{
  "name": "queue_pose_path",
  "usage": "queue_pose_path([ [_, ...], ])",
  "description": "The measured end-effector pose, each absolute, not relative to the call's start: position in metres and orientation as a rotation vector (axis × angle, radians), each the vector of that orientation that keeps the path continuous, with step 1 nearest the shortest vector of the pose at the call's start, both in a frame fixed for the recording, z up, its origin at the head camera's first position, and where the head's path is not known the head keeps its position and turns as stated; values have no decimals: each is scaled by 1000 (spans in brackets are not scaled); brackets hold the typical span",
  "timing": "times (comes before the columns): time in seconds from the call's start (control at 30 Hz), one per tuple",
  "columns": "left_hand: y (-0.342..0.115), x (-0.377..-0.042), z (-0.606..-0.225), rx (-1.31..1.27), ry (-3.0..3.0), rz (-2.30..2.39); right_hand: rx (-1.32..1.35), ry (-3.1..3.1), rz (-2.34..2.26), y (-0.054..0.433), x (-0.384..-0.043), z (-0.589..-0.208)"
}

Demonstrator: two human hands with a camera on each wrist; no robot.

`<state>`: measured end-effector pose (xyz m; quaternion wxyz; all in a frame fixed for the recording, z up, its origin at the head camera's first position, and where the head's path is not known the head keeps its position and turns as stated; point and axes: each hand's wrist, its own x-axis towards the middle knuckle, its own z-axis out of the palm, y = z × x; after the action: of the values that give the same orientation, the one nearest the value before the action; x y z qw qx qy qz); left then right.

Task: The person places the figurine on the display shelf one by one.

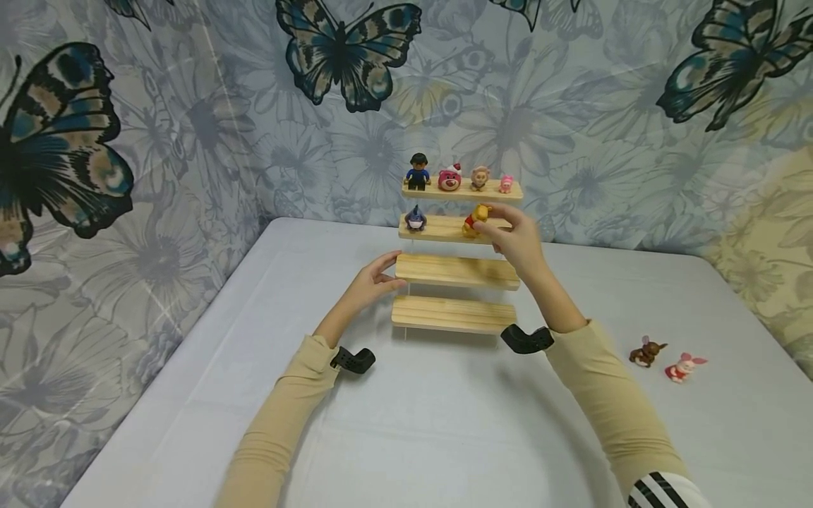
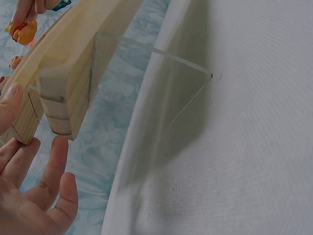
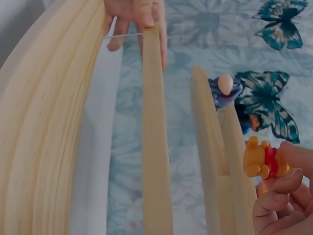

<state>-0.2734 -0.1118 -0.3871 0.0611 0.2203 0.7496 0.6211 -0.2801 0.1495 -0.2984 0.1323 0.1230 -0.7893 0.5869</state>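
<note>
My right hand (image 1: 522, 240) pinches a yellow Winnie the Pooh figurine (image 1: 473, 220) in a red shirt at the right part of the second board from the top (image 1: 438, 227). In the right wrist view the figurine (image 3: 259, 157) is tipped sideways between thumb and fingers; whether it touches the board cannot be told. On that board's left end stands a blue-grey donkey figurine (image 1: 416, 219). My left hand (image 1: 375, 281) holds the left end of the third board (image 1: 457, 271) of the tiered wooden shelf, thumb and fingers (image 2: 55, 161) at its edges.
The top board carries a dark-haired toy figure (image 1: 418, 172), a pink bear (image 1: 449, 178), a tan figurine (image 1: 479, 178) and a small pink one (image 1: 506, 184). A brown figurine (image 1: 648, 351) and a pink piglet (image 1: 684, 367) lie on the white table (image 1: 432, 437) at right.
</note>
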Motion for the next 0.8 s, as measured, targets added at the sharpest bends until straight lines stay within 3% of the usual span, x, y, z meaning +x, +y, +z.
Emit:
queue_pose_path([
  [0.33,-113,-281,-397,705,2281,1888,366,-2280,1730,139,-285,-300],
  [0.8,-111,-262,-370,691,2270,1855,355,-2316,1706,131,-292,-300],
])
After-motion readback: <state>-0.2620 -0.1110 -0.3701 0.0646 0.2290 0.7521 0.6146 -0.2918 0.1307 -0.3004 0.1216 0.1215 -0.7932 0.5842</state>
